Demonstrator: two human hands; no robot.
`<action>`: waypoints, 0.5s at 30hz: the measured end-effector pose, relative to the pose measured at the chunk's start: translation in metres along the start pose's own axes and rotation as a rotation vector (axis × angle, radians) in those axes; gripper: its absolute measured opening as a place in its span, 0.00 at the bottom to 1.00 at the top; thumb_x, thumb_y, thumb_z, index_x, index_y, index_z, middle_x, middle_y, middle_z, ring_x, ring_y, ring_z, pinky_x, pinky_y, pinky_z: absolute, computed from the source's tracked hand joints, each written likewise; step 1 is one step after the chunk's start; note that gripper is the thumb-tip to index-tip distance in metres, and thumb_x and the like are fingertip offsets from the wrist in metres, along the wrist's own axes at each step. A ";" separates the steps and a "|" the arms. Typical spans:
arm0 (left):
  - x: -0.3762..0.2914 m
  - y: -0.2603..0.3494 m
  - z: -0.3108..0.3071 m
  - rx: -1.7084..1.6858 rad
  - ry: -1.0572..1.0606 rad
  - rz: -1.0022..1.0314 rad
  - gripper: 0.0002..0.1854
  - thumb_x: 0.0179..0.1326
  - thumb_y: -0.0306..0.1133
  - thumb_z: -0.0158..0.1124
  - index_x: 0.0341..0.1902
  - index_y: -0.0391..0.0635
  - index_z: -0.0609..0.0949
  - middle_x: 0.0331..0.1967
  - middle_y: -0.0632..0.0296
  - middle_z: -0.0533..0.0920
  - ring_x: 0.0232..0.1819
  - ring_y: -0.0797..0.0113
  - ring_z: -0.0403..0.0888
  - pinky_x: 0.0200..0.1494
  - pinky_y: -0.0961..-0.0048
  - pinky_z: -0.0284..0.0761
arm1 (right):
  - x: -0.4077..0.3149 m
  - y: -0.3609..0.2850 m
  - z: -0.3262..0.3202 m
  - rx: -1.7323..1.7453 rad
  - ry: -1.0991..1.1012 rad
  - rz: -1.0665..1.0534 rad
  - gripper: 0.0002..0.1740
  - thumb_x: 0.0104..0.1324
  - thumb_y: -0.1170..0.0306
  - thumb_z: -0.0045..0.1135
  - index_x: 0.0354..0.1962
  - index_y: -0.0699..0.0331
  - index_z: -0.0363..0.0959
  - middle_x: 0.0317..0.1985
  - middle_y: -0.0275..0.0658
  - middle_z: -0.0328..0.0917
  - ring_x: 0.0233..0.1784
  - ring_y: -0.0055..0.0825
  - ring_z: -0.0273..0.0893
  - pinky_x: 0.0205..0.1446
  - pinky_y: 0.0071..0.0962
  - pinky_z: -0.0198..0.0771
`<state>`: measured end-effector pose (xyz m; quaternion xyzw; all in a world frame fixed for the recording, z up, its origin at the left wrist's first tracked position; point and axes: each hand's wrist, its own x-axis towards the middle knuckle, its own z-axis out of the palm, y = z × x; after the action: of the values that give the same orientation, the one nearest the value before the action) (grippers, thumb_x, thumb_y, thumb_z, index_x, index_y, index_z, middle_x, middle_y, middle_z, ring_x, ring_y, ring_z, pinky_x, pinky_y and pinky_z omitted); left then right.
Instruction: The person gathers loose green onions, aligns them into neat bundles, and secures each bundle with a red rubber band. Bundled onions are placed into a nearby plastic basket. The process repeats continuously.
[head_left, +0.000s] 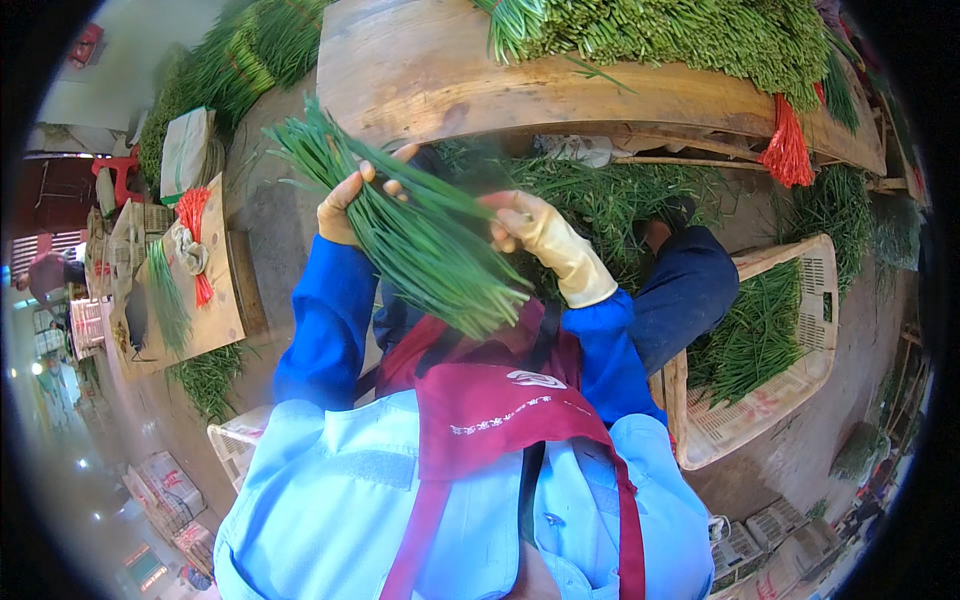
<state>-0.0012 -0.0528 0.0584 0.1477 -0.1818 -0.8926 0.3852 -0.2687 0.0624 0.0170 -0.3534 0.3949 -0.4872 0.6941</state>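
My left hand (356, 195) is closed around the middle of a loose bundle of green garlic chives (427, 247), which lies slantwise above my lap. The leafy tips point to the upper left and the pale cut ends to the lower right. My right hand (525, 225), in a cream rubber glove, pinches a few stalks at the bundle's right side; its fingertips are partly blurred. Some fingers of my left hand are hidden behind the stalks.
Ahead is a wooden table (420, 82) with piled stalks and hanging red ties (789, 146). A plastic crate (817, 300) of chives stands at right. Loose trimmings (592, 187) cover the floor. At left, a board (217, 262) bears red ties and chives. A person (46, 274) is far left.
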 end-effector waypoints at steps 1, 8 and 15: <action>0.000 0.000 -0.003 0.018 0.018 0.034 0.08 0.63 0.34 0.59 0.43 0.44 0.79 0.62 0.47 0.73 0.49 0.56 0.82 0.53 0.56 0.78 | 0.001 0.002 0.001 0.014 -0.016 0.017 0.25 0.69 0.59 0.56 0.58 0.63 0.69 0.32 0.31 0.75 0.32 0.17 0.72 0.36 0.18 0.70; -0.010 0.000 -0.031 0.000 0.010 0.083 0.08 0.64 0.32 0.58 0.43 0.44 0.79 0.49 0.57 0.79 0.45 0.62 0.78 0.55 0.60 0.74 | -0.024 0.024 -0.030 0.004 0.246 0.012 0.21 0.71 0.67 0.49 0.57 0.70 0.68 0.26 0.28 0.69 0.28 0.17 0.67 0.47 0.26 0.73; -0.014 0.002 -0.036 -0.060 0.016 0.103 0.07 0.64 0.31 0.58 0.43 0.44 0.79 0.48 0.57 0.78 0.44 0.63 0.78 0.54 0.61 0.74 | -0.021 0.041 -0.054 -0.103 0.457 0.167 0.24 0.70 0.58 0.55 0.56 0.66 0.71 0.41 0.36 0.78 0.43 0.24 0.77 0.52 0.25 0.73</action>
<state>0.0238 -0.0510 0.0286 0.1337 -0.1590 -0.8755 0.4363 -0.3051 0.0881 -0.0378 -0.2351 0.5940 -0.4746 0.6055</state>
